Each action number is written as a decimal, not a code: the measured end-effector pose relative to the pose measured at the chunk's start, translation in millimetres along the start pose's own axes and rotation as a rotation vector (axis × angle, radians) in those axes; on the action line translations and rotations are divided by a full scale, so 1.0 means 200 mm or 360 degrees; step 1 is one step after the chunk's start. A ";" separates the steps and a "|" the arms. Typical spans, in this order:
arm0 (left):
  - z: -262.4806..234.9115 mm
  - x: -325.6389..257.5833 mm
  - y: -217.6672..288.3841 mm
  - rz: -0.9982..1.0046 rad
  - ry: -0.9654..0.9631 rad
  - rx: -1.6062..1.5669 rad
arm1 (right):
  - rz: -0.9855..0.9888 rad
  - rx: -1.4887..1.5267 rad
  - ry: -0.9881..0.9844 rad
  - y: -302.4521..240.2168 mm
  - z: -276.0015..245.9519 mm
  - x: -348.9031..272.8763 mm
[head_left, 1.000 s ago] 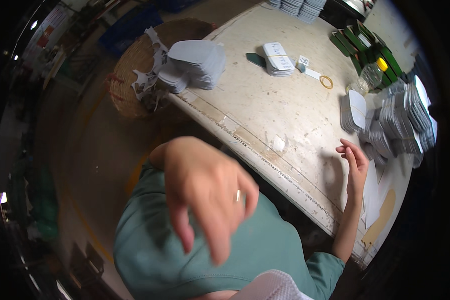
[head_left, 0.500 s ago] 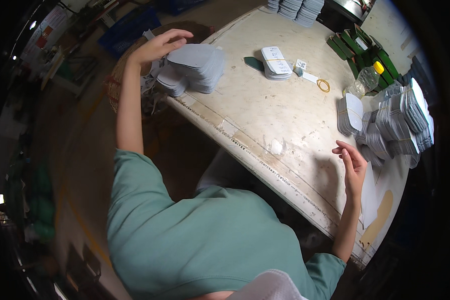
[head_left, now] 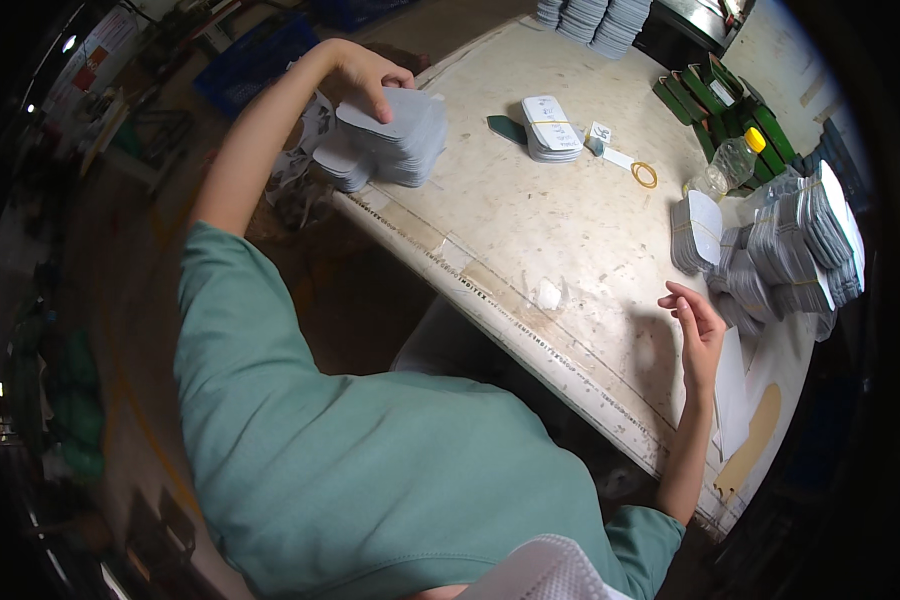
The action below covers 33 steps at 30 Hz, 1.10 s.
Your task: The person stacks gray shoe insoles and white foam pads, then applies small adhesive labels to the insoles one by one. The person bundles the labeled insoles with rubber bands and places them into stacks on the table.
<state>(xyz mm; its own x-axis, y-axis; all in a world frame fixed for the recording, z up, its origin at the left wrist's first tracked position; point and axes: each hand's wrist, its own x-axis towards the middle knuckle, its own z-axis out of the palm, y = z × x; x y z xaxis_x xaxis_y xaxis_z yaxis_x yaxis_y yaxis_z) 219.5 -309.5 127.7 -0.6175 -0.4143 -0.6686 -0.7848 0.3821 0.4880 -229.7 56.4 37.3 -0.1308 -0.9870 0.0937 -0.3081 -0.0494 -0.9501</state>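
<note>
At the upper left of the frame, the left hand (head_left: 372,80) has its thumb on the top sheet of a tall pile of thin, grey-white, round-cornered sheets (head_left: 410,148), its fingers towards the far edge; whether it grips cannot be told. The pile stands close to the edge of the worn off-white surface (head_left: 570,225), with a lower pile of similar grey-white sheets (head_left: 345,168) against it. Judged risk: a sideways drag or uneven thumb pressure could shear the unbound layers and spill them over that edge. At right, the right hand (head_left: 698,330) is loosely curled, with nothing visible in it; a careless swing could disturb the heaped, banded grey-white bundles (head_left: 805,245) nearby. Left fingertips are partly hidden; pale, ragged scraps (head_left: 308,135) are partly covered by the left forearm; grey stacks (head_left: 595,22) are cut off at the top.
</note>
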 end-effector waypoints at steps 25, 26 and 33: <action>1.15 0.38 0.96 0.1726 0.1283 -0.1985 | -0.0330 0.0526 -0.0192 -0.29 0.51 0.13; 1.17 0.39 0.99 0.1643 0.1203 -0.2032 | -0.0249 0.0396 -0.0058 -0.27 0.49 0.14; 1.24 0.46 1.14 0.1314 0.1140 -0.2109 | -0.0143 0.0393 -0.0139 -0.16 0.37 0.16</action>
<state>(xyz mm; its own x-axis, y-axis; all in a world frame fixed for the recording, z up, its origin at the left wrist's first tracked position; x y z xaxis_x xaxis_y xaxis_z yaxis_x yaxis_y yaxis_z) -2.8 -56.0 38.6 -0.4592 -0.8731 0.1637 0.4515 -0.0707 0.8895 -154.1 14.3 47.9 -0.0282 -0.9859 0.1648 -0.0741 -0.1624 -0.9839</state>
